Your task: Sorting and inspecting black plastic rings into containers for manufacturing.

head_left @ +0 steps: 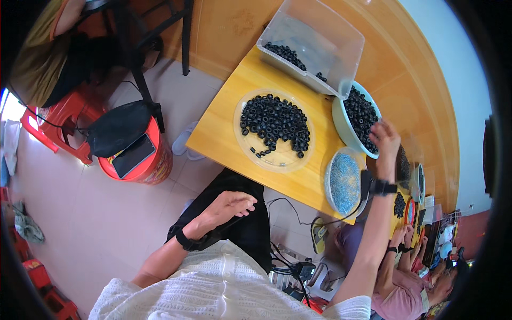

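Observation:
My right hand point(385, 137) hangs over the near rim of a pale green bowl point(337, 118) filled with small black ring-shaped parts point(361, 113). Its fingers are loosely bent and apart, and nothing shows between them. Above my lap, my left hand point(229, 207) has its fingers pressed together; whatever they may hold is too small or hidden to make out. On the yellow table point(216, 133) lies a clear round tray point(246, 151) with many more black ring parts point(276, 121) heaped in it. Beside my right forearm sits a bowl point(328, 186) of tiny blue and tan pieces point(345, 181).
A clear plastic bin point(341, 48) with some black parts stands at the table's far edge. To the left is a red bucket point(154, 168) carrying a black bag point(120, 128) and a phone point(134, 156). Cables point(290, 210) hang below the table; other people point(402, 288) sit at right.

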A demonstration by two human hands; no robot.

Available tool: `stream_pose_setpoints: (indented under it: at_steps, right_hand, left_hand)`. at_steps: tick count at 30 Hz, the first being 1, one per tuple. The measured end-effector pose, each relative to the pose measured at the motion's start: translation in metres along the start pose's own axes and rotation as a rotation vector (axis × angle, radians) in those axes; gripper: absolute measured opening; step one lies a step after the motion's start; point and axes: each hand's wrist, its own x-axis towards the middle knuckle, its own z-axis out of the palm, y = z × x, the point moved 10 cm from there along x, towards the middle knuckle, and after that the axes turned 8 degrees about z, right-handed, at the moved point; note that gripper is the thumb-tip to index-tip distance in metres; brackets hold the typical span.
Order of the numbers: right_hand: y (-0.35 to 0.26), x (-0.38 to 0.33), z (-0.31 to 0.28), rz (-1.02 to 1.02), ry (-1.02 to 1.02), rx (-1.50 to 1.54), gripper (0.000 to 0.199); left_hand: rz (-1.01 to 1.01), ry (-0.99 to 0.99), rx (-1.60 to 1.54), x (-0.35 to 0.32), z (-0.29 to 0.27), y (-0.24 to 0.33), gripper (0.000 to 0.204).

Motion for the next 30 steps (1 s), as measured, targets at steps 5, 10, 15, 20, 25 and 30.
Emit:
stream_pose_setpoints:
  at_steps: [5,10,15,20,25,30]
  right_hand:
    - [0.031,-0.093,0.091,-0.260,-0.199,-0.480,0.013]
    - [0.023,-0.153,0.168,-0.375,-0.300,-0.518,0.012]
    - [0.017,-0.163,0.208,-0.536,-0.333,-0.619,0.018]
    - [0.031,-0.157,0.217,-0.469,-0.382,-0.634,0.021]
    - [0.041,-0.154,0.204,-0.266,-0.404,-0.364,0.019]
    - [0.029,-0.200,0.193,-0.150,-0.447,-0.146,0.016]
  left_hand:
    - [0.006,-0.002,0.030,0.003,-0.002,-0.001,0.030]
    - [0.008,0.001,0.024,0.004,-0.001,-0.004,0.029]
    - [0.005,0.006,0.008,0.003,-0.001,-0.007,0.029]
    - [-0.006,0.021,0.005,0.000,-0.003,-0.005,0.029]
    - [0.074,0.063,-0.028,-0.001,-0.006,0.007,0.028]
    - [0.201,0.198,-0.178,-0.003,-0.019,0.035,0.026]
